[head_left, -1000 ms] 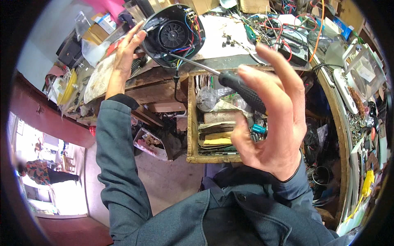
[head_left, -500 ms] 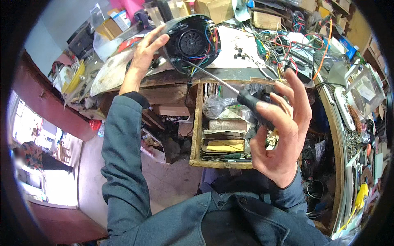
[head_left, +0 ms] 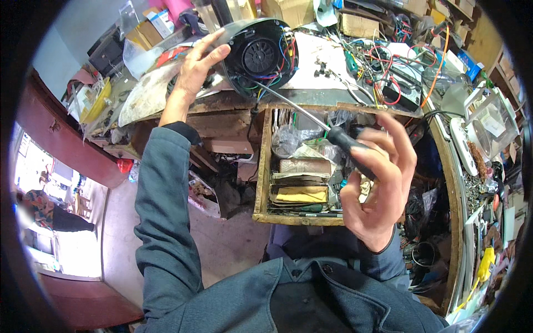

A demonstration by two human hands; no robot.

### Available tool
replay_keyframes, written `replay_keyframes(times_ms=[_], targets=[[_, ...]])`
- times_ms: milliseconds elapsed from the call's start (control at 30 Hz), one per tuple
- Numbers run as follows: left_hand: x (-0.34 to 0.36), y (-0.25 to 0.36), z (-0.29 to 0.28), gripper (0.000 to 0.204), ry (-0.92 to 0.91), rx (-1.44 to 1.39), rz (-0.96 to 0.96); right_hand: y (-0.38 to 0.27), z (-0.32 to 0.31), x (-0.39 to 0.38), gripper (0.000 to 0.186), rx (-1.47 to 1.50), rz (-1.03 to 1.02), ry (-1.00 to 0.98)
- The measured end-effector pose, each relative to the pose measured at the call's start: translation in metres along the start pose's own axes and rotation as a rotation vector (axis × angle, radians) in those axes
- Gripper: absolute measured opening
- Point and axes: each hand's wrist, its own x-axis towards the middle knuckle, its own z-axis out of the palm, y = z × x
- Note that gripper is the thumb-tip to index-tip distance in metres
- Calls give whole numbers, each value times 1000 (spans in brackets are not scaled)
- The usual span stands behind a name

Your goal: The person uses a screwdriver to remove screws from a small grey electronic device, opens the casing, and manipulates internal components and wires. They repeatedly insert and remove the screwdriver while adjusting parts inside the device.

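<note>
A black appliance housing (head_left: 240, 66) is tilted up at the bench's front edge, its open underside facing me. Inside sit a round vented motor part and red, blue and green wires. My left hand (head_left: 191, 77) grips its left rim, thumb and fingers along the edge. In my right hand (head_left: 380, 186) is a long screwdriver (head_left: 343, 140) with a dark handle, held between thumb and index finger. Its other fingers are raised and partly blurred. The steel shaft runs up-left into the lower part of the housing, near the wires; the tip is hidden there.
Below the bench an open wooden drawer (head_left: 300, 220) holds bags, boxes and a yellow packet (head_left: 301, 194). Tangled wires (head_left: 383, 61) and small black parts (head_left: 321, 68) lie on the bench. A yellow basket (head_left: 97, 105) stands far left. Another person (head_left: 41, 208) is beyond the doorway.
My right hand's upper fingers have shifted around the screwdriver handle, which sits slightly lower. The tip stays at the housing. My left hand keeps its grip.
</note>
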Motion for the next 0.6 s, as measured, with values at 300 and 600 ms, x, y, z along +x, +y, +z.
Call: replay_keyframes(times_ms=[300,600], targets=[[0,-7,4,72,-43,172,103,-13,-29,-23,61,-93,243,-340],[-3,-13,-1,74,-36,92,102,68,23,-10,41,1092,1395,-844]])
